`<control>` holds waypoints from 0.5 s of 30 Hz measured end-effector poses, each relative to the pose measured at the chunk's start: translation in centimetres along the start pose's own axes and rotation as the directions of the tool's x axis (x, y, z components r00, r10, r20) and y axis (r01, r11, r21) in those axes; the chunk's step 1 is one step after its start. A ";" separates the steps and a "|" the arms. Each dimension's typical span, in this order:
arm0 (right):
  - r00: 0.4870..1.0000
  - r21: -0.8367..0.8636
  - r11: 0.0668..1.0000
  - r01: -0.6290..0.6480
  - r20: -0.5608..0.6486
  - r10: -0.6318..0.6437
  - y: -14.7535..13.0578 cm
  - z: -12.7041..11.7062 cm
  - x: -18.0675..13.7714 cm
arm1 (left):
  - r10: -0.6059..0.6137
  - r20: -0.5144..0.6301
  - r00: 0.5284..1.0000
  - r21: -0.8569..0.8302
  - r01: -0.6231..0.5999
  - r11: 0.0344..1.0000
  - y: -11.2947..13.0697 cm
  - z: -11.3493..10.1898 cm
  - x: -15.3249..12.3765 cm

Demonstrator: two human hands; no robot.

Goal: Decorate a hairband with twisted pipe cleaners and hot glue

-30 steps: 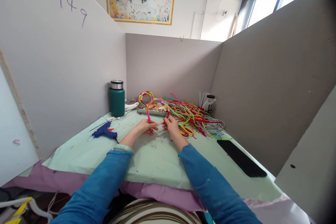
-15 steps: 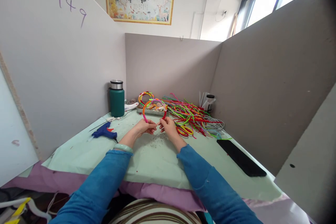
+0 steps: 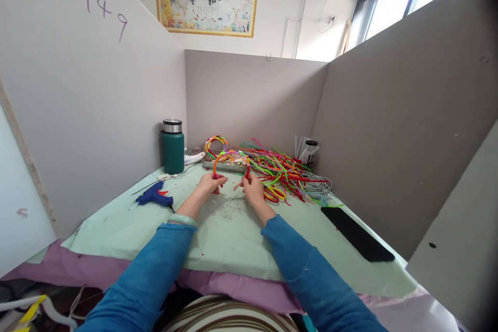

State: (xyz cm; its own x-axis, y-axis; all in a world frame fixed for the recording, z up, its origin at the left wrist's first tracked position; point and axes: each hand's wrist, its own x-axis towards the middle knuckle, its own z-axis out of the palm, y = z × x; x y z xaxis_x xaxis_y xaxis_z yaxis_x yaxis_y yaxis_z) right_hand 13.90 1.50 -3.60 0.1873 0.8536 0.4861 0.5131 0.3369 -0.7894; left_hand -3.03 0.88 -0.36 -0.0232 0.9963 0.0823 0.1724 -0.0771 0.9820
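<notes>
Both of my hands grip a multicoloured headband [image 3: 218, 161] wrapped in fuzzy pipe cleaner, its arch pointing away from me. My left hand [image 3: 210, 183] is closed around the left end, and my right hand [image 3: 252, 187] pinches the red right end. A gap lies between the two ends. Behind the arch sits a metal tray [image 3: 209, 164] of small mixed pieces, partly hidden by it. Another colourful ring-shaped band [image 3: 216, 139] leans at the tray's left. Scissors with yellow and red handles [image 3: 275, 194] lie just right of my right hand.
A blue glue gun [image 3: 154, 195] lies at the left, with a green bottle [image 3: 173, 146] behind it. Tangled pipe cleaners [image 3: 288, 168] cover the back right, near a dark-lidded jar [image 3: 310, 152]. A black flat pad [image 3: 357, 233] lies right. Grey partitions [image 3: 252, 98] enclose the table.
My hands have moved apart, spreading the ends of the headband. Its arch has tilted lower and looks wider and flatter.
</notes>
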 end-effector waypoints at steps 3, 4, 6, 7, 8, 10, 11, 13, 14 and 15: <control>1.000 -0.125 0.992 0.005 0.003 -0.005 -0.2 -0.1 -0.2 | 0.009 -0.070 0.998 -0.069 -0.014 0.998 0.0 0.0 0.2; 1.000 -0.147 0.989 0.004 0.020 -0.001 -0.3 -0.1 -0.2 | -0.012 -0.079 0.997 -0.081 0.006 0.997 0.0 0.0 0.2; 0.998 -0.166 0.986 -0.005 0.054 0.014 -0.5 -0.2 -0.3 | -0.059 -0.076 0.995 -0.081 0.052 0.995 0.1 0.0 0.2; 0.998 -0.167 0.986 -0.013 0.064 0.024 -0.6 -0.2 -0.3 | -0.068 -0.065 0.996 -0.074 0.063 0.995 0.1 0.0 0.1; 0.997 -0.164 0.986 -0.023 0.065 0.034 -0.6 -0.3 -0.2 | -0.062 -0.063 0.996 -0.070 0.058 0.996 0.2 0.0 0.0; 0.998 -0.154 0.987 -0.035 0.053 0.044 -0.5 -0.4 0.1 | -0.013 -0.104 0.994 -0.077 0.005 0.997 0.4 -0.1 -0.1; 0.998 -0.149 0.988 -0.038 0.042 0.045 -0.4 -0.6 0.3 | 0.017 -0.146 0.989 -0.086 -0.030 0.996 0.5 -0.2 -0.1; 0.999 -0.142 0.989 -0.046 0.018 0.049 -0.2 -0.8 0.6 | 0.049 -0.247 0.968 -0.102 -0.077 0.992 0.6 -0.4 0.0; 0.998 -0.141 0.989 -0.053 0.009 0.055 -0.2 -1.0 0.8 | 0.050 -0.298 0.953 -0.110 -0.086 0.990 0.6 -0.6 0.1; 0.998 -0.139 0.988 -0.063 0.002 0.064 -0.2 -1.2 0.9 | 0.045 -0.344 0.938 -0.115 -0.089 0.989 0.6 -0.7 0.2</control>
State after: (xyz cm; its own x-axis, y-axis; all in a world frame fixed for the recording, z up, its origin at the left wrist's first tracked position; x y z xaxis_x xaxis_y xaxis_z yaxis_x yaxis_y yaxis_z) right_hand 14.92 1.73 -2.55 0.2176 0.8743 0.4338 0.6114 0.2244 -0.7588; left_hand -3.64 1.05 0.34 -0.3532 0.9181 0.1796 0.0590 -0.1697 0.9837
